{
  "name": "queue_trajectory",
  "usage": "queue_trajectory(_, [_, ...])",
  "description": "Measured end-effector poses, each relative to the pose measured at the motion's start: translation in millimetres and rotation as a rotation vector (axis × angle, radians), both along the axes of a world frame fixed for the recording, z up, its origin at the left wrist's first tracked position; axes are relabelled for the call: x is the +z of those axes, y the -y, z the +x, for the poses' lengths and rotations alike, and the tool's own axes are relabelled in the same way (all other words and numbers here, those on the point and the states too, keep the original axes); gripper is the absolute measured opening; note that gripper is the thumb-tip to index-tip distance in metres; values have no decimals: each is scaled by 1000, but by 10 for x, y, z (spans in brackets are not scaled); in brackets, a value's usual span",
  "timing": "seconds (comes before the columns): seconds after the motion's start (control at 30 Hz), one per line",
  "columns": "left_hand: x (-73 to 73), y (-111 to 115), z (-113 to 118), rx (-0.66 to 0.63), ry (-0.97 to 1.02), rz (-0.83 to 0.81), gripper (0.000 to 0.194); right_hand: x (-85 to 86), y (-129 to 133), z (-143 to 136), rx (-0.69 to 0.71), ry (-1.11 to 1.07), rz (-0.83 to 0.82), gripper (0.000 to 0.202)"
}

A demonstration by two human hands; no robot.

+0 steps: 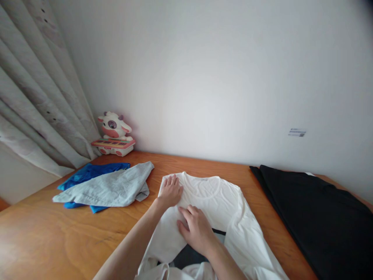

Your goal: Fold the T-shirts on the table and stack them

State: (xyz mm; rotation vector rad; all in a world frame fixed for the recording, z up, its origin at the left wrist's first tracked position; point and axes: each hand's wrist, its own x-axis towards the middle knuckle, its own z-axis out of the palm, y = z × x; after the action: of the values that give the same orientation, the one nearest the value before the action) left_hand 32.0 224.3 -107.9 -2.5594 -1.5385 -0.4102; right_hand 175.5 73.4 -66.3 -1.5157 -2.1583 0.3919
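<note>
A white T-shirt [204, 188] lies spread on the wooden table, its neckline toward the wall and a dark print on its front. My left hand [171, 190] rests flat on the shirt's left shoulder, fingers stretched toward the wall. Lower down, my right hand [196, 229] lies over the chest just above the print, with its thumb and fingers apart. Neither hand grips the fabric. The right hand and forearm cover part of the print, and the shirt's lower end runs out of the bottom of the view.
On the left, a light grey garment [113, 190] lies across a blue garment [87, 173]. A cow-shaped toy keyboard [115, 134] stands in the far left corner beside the curtain [37, 85]. Folded black clothing [314, 214] covers the right side of the wooden table [58, 237]. The wall bounds the back.
</note>
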Motion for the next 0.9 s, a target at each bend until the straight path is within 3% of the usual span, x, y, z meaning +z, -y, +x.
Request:
queue_trajectory(0.27, [-28,-175,146,-98,59,-11,58,19,9,4,-4,11,-4,34])
queue_trajectory(0.5, [127,-208,54,-117,157,21,46,0,4,9,-9,11,20,31])
queue_trajectory(0.73, [304,138,-92,-219,243,55,44,-64,-42,12,-8,-77,71,23])
queue_trajectory(0.9, [96,491,-245,-174,123,12,44,-88,-73,21,-16,-133,78,18])
